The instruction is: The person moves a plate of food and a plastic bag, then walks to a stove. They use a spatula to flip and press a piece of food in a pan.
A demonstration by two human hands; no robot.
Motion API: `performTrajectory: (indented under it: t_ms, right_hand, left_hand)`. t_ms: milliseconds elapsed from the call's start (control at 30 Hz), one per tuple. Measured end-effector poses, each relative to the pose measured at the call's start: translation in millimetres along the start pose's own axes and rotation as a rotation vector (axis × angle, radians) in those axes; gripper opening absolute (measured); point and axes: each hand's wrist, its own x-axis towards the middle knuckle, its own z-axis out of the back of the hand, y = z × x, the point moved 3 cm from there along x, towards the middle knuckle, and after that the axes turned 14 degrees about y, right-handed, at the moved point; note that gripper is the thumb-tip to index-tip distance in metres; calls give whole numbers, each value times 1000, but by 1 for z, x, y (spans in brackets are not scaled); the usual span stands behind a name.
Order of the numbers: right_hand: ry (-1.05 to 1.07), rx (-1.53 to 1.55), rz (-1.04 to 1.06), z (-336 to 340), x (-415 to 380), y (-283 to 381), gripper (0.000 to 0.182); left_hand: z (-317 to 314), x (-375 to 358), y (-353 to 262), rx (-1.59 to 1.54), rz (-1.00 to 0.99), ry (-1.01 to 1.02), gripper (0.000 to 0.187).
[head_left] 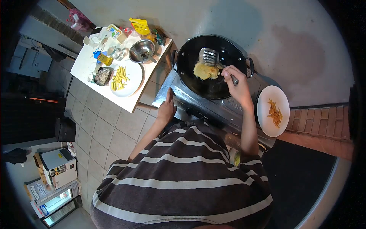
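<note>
My right hand point(237, 87) is closed around the handle of a metal slotted spatula point(209, 55). The spatula's head is in the black wok point(228, 86), right at a flat piece of yellow, battered-looking food point(206, 71) with browned spots. The wok has two side handles and sits on the metal stove point(181, 88). Down at the stove's front left edge is my left hand point(166, 108), a finger stretched out against the metal and the other fingers partly hidden. It holds nothing that shows.
Right of the stove, a white oval plate point(273, 128) carries browned fried strips. On the white table point(133, 101) at left are a plate point(132, 82) of pale yellow strips, a steel bowl point(138, 49), an oil bottle point(105, 59), a small dark container point(102, 76) and a yellow bag point(141, 27).
</note>
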Motion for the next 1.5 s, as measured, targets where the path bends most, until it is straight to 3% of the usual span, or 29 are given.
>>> performTrajectory:
  t_ms: [100,400,600,1000,1333,1500]
  right_hand:
    - [76,128,-34,-7,-1,-6,20]
    - [0,-47,24,-5,6,2,17]
    - [110,87,15,-11,-3,12,18]
    - [-29,-38,13,-3,8,-5,17]
    - [149,77,27,-14,1,10,19]
    - [77,53,-4,-9,2,1,20]
  left_hand:
    - [-3,1,2,15,-25,-27,79]
    - [2,-1,-1,-14,-31,-43,79]
    - [6,-3,-6,7,11,-9,81]
    - [5,-3,-5,-11,9,-4,83]
    - [-2,-2,-1,-21,-16,-38,81]
    - [1,-3,-2,-20,-2,-24,82]
